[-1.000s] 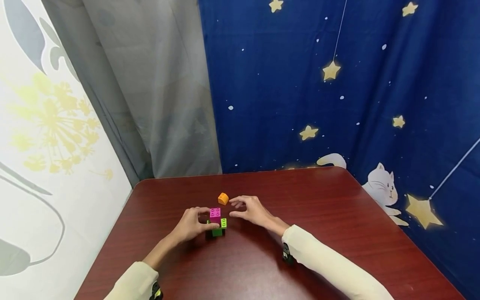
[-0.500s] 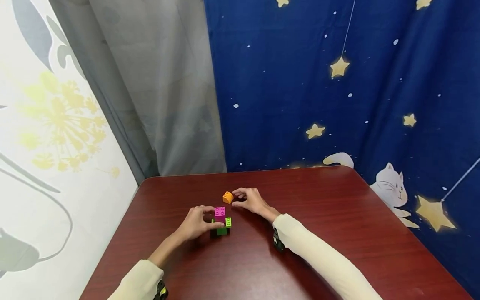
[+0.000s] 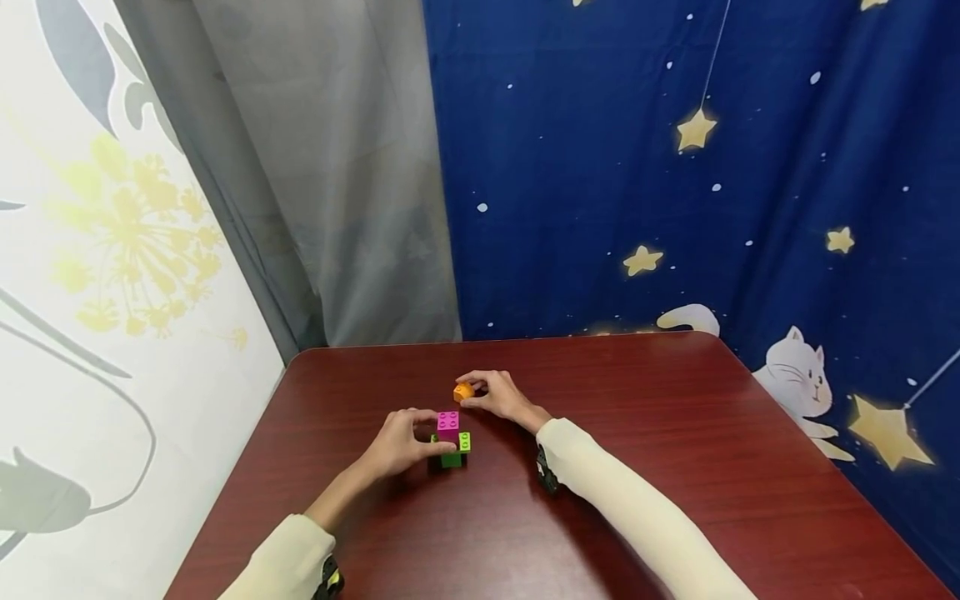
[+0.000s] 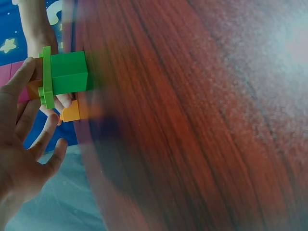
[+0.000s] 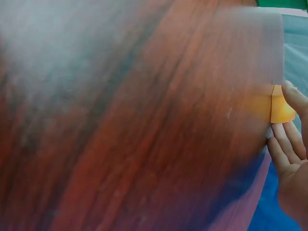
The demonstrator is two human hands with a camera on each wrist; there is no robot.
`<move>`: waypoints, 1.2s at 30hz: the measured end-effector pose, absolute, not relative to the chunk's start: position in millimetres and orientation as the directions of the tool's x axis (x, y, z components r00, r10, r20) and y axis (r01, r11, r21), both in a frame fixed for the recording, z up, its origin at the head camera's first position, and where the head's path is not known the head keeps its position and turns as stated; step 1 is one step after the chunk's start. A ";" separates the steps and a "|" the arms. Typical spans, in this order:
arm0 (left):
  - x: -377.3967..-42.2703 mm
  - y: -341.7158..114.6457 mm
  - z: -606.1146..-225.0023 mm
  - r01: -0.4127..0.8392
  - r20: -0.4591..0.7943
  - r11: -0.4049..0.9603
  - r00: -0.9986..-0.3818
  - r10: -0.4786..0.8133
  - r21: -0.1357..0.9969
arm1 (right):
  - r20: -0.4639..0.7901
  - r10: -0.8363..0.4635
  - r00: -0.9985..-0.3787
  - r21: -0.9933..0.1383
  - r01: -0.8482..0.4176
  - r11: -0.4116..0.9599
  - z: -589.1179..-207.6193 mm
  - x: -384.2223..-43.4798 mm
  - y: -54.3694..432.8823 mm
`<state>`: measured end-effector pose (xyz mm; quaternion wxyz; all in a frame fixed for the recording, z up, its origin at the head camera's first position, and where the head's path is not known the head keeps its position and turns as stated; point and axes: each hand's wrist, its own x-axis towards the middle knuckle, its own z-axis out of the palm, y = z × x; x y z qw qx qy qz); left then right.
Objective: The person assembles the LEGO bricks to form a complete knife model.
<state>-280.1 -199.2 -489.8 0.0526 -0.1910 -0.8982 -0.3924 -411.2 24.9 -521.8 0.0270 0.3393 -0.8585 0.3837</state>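
My left hand (image 3: 397, 443) pinches a small stack of toy building bricks between thumb and fingers. On top is a magenta brick (image 3: 447, 423); a lime plate (image 4: 47, 77) lies lower, over a green brick (image 4: 70, 72) at the bottom. The left wrist view also shows a brownish brick (image 4: 34, 89) between magenta and lime, partly behind the fingers. Just behind the stack, my right hand (image 3: 501, 395) has its thumb and fingertips on opposite sides of an orange brick (image 5: 283, 105) with a curved top. That brick sits on the table.
The dark red wooden table (image 3: 600, 467) has rounded far corners. Beyond its far edge hang a grey curtain (image 3: 360, 208) and a blue star-patterned curtain (image 3: 570, 167). A white patterned surface (image 3: 135, 400) borders the left side.
My right hand has moved left to the orange brick and closed its thumb and fingers about it. The left hand keeps its hold on the stack. The head view has shifted slightly.
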 end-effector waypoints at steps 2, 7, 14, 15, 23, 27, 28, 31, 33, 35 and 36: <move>-279.8 -197.9 -488.9 0.382 0.242 0.621 -0.922 0.301 0.685 | 0.303 -0.562 -0.770 -0.627 -0.605 0.491 -520.3 -410.7 26.3; -279.0 -196.2 -487.2 0.380 0.239 0.597 -0.922 0.304 0.707 | 0.311 -0.582 -0.751 -0.593 -0.632 0.499 -516.7 -405.7 31.3; -279.1 -196.5 -486.8 0.391 0.250 0.590 -0.918 0.309 0.707 | 0.308 -0.613 -0.727 -0.588 -0.652 0.478 -514.6 -393.2 42.2; -279.0 -196.6 -486.9 0.389 0.249 0.594 -0.919 0.306 0.704 | 0.307 -0.619 -0.723 -0.588 -0.656 0.474 -514.8 -391.4 44.0; -277.6 -197.5 -489.8 0.382 0.244 0.591 -0.922 0.302 0.711 | 0.292 -0.639 -0.711 -0.582 -0.663 0.471 -519.4 -379.5 57.2; -276.2 -197.4 -490.2 0.386 0.252 0.593 -0.920 0.299 0.706 | 0.288 -0.641 -0.711 -0.580 -0.662 0.475 -518.5 -372.7 62.1; -275.8 -197.4 -490.3 0.385 0.252 0.596 -0.921 0.297 0.705 | 0.289 -0.643 -0.710 -0.580 -0.664 0.472 -517.9 -371.0 63.1; -274.7 -197.5 -490.4 0.377 0.250 0.600 -0.925 0.287 0.706 | 0.297 -0.646 -0.703 -0.589 -0.667 0.455 -515.0 -365.5 66.1; -274.2 -197.5 -490.5 0.374 0.248 0.602 -0.926 0.285 0.706 | 0.301 -0.647 -0.701 -0.594 -0.668 0.448 -512.1 -362.1 68.0; -273.8 -197.4 -490.6 0.373 0.247 0.600 -0.926 0.284 0.708 | 0.306 -0.648 -0.698 -0.598 -0.670 0.440 -508.6 -358.4 70.0; -273.7 -197.4 -490.7 0.374 0.249 0.601 -0.926 0.284 0.707 | 0.307 -0.648 -0.697 -0.599 -0.670 0.438 -506.4 -356.6 70.9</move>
